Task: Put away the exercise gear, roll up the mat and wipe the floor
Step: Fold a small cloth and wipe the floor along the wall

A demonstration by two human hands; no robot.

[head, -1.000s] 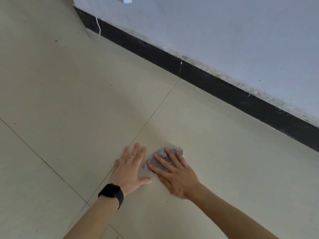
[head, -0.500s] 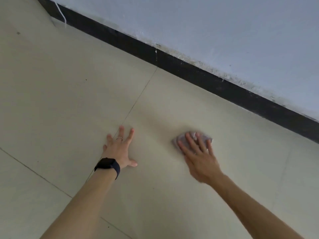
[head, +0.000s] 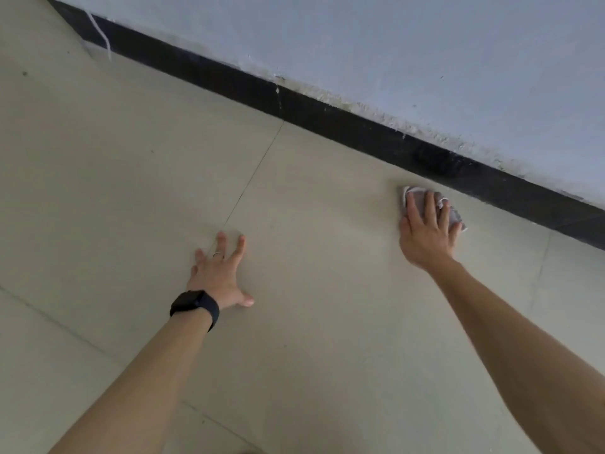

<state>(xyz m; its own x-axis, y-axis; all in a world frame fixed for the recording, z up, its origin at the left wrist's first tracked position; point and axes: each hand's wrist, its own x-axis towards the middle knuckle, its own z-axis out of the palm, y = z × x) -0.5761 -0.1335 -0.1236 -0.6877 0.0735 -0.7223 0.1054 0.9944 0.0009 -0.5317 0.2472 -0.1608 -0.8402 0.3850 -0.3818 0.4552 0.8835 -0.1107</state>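
My right hand (head: 425,237) presses the cloth (head: 453,215) flat under straight fingers, near the baseboard (head: 327,116). My left hand (head: 217,273) lies spread on the floor (head: 327,322), well apart.

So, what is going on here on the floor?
A person is wiping the tiled floor. The right hand presses a grey cloth flat on the tile, close to the black skirting board. The left hand, a black watch on its wrist, rests flat on the floor, fingers spread.
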